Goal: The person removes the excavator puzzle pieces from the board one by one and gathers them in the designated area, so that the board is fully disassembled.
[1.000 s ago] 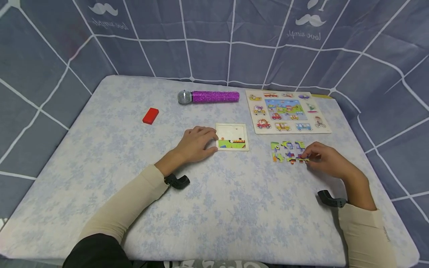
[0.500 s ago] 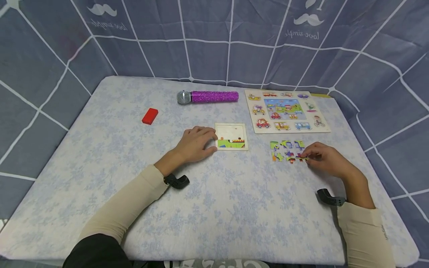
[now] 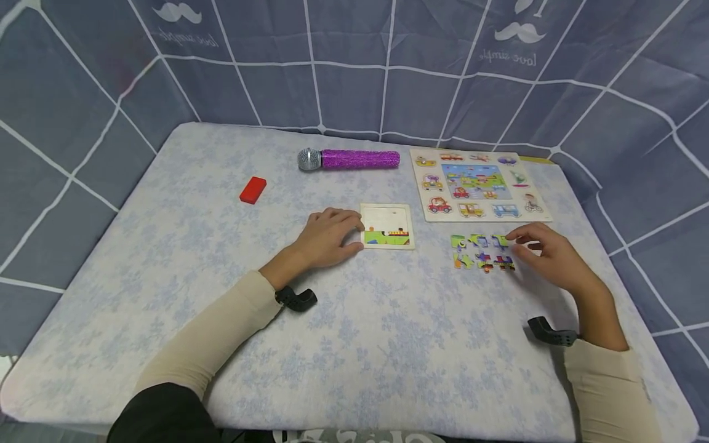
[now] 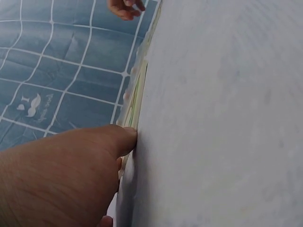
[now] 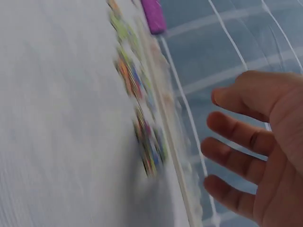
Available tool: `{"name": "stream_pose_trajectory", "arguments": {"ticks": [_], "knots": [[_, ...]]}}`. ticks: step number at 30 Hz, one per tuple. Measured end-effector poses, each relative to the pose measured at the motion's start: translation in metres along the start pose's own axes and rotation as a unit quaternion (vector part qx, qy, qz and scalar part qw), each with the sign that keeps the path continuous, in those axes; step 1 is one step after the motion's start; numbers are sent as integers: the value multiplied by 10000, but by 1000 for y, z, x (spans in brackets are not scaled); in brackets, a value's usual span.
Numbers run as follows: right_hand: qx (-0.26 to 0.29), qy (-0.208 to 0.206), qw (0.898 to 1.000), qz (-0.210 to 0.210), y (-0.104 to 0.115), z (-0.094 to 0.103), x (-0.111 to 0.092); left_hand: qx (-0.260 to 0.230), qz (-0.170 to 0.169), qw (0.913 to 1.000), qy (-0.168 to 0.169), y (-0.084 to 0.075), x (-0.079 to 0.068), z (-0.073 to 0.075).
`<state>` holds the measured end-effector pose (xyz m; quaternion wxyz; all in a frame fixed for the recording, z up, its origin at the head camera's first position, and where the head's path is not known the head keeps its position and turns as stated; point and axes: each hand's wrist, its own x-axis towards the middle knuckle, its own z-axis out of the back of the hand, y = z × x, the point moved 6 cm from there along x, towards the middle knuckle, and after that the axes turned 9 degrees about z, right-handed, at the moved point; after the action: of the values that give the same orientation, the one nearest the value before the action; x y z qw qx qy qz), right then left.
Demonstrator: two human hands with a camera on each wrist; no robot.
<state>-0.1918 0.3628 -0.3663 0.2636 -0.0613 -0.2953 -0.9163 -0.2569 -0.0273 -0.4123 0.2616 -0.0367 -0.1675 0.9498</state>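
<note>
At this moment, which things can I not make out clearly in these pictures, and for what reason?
Loose puzzle pieces, right wrist view: blur smears their pictures.
Small framed puzzle, left wrist view: steep angle, and the left hand covers part.
Microphone, right wrist view: the top edge cuts off its head.
Yellow item, head view: the puzzle board seems to hide part.

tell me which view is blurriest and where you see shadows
Right wrist: puzzle pieces streaked by blur, shadow beside them, right hand clearer; left wrist: tablecloth looks soft, shadow by the left hand; head: fairly sharp, shadow below right hand.
</note>
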Motion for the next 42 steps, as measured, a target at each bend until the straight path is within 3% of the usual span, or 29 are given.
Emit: {"name": "stream_pose_trajectory", "arguments": {"ticks": [4, 10, 16, 20, 25, 31, 35, 42], "knots": [[-184, 260, 9982, 515, 21, -13, 26, -25, 11, 10000, 26, -2, 1, 0], [247, 932, 9906, 967, 62, -43, 81, -45, 63, 10000, 37, -3, 0, -1], [557, 1755, 9730, 1395, 104, -93, 137, -17, 56, 10000, 31, -3, 1, -2], [228, 2293, 9639, 1337, 117, -126, 162, -25, 44, 10000, 2, -2, 1, -2], [-35, 2699, 9579, 981, 115, -150, 168, -31, 13, 10000, 65, -3, 0, -6], [531, 2651, 9617, 458, 105, -153, 169, 38, -11, 10000, 24, -2, 1, -3], [842, 2659, 9594, 412, 101, -155, 170, 19, 3, 10000, 44, -1, 0, -2], [746, 2534, 9624, 632, 103, -154, 174, 46, -25, 10000, -68, -1, -1, 1]]}}
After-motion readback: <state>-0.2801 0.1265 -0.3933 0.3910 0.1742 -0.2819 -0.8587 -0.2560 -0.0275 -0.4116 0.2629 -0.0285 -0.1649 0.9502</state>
